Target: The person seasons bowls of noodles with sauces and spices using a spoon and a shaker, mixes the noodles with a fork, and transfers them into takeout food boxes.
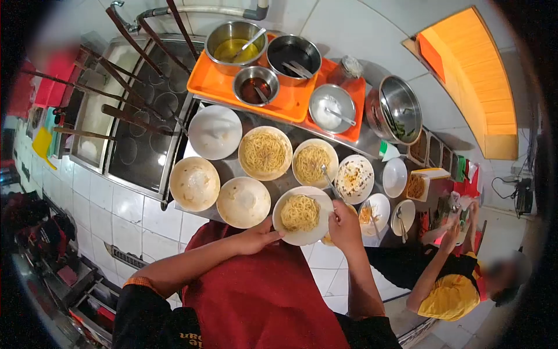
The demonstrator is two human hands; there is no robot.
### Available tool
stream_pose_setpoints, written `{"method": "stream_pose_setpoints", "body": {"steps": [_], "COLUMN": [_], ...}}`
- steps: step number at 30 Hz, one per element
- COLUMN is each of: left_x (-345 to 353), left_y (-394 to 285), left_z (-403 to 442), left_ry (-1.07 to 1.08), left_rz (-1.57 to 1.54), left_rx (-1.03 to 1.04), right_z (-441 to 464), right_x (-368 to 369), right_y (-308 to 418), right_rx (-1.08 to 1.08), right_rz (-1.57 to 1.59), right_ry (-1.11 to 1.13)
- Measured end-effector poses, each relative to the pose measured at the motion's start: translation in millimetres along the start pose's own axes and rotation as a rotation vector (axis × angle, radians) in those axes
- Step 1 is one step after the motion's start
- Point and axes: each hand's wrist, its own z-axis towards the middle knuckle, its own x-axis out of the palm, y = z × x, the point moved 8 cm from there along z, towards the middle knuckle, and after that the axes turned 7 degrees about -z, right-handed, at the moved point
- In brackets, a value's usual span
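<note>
Held bowl: a pale, round bowl of yellow noodles, in front of the dark red apron, by the table's near edge
Left hand: the left hand comes in from the side, palm turned inward, fingers at the bowl's lower left rim
Right hand: the right hand reaches up and inward, forearm steep, thumb on the right rim
Grip: both hands closed on the bowl, one at each side
Nearest bowls: a cream bowl just left of the held one; two noodle bowls beyond, the right one with a utensil slanting toward the right hand
Lettering: yellowish letters on the black clothing, inverted and partly cut off, the whole word unreadable
Edges: the table is crowded with dishes, narrow gaps between them; white floor tiles show past its near edge
Back: orange trays carry steel bowls
Left end: a dark cooking vat, long wooden handles crossing above it
Right side: a speckled plate, then a co-worker in yellow and black, hands well apart from the held bowl
</note>
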Motion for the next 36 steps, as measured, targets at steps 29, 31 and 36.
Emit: {"method": "stream_pose_setpoints", "body": {"steps": [29, 31, 36], "left_x": [-189, -204, -186], "left_y": [-214, -210, -243], "left_z": [-141, -129, -141], "left_ry": [-1.065, -1.002, -1.086], "left_rz": [-0.032, -0.074, 0.041], "left_rx": [0.898, 0.957, 0.948], "right_z": [394, 393, 382], "right_x": [-28, -22, -32], "right_y": [278, 275, 258], "right_rx": [-0.285, -0.274, -0.223], "right_rz": [-0.576, -0.516, -0.300], "right_ry": [-0.151, -0.002, 0.098]}}
